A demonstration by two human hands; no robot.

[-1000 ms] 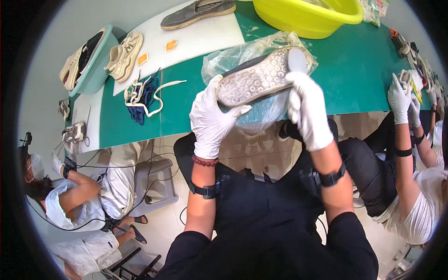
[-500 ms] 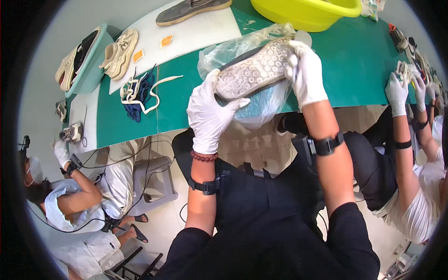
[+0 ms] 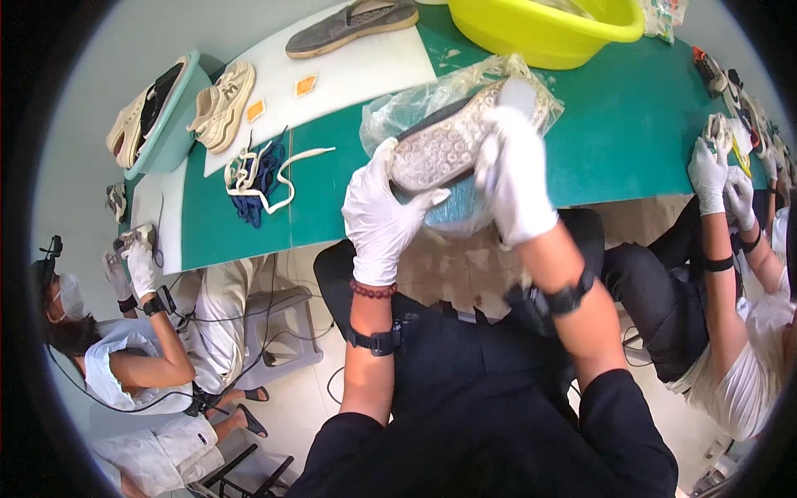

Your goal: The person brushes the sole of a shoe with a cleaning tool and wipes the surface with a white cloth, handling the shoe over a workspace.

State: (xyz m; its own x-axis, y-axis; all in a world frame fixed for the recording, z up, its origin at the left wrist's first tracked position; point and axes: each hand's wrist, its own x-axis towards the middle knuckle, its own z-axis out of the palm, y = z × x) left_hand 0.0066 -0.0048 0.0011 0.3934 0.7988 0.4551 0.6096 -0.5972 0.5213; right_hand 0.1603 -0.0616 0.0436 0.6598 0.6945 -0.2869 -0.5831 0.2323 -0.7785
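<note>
My left hand [image 3: 380, 217], in a white glove, grips one end of a shoe [image 3: 440, 153] that is turned sole up. Its pale sole has a pattern of round studs, and a dark edge shows along the upper. My gloved right hand [image 3: 516, 178], blurred by motion, is closed at the sole's other end. A pale grey, rounded tool end [image 3: 519, 94] sticks out above its fingers; the rest of that tool is hidden. Beneath and behind the shoe lies a clear plastic bag [image 3: 397, 116], with something blue showing by the near table edge.
A yellow basin [image 3: 548, 33] stands at the back. On white boards lie a grey shoe [image 3: 353, 29], a cream sneaker [image 3: 222, 108] and orange-and-white packets. Blue and white laces [image 3: 257, 183] lie left; a teal basin [image 3: 170, 124] holds shoes. Gloved people work on both sides.
My right hand has moved down and left across the sole, bringing the pale tool end with it. My left hand keeps its hold. The person at left has brought both hands to a shoe.
</note>
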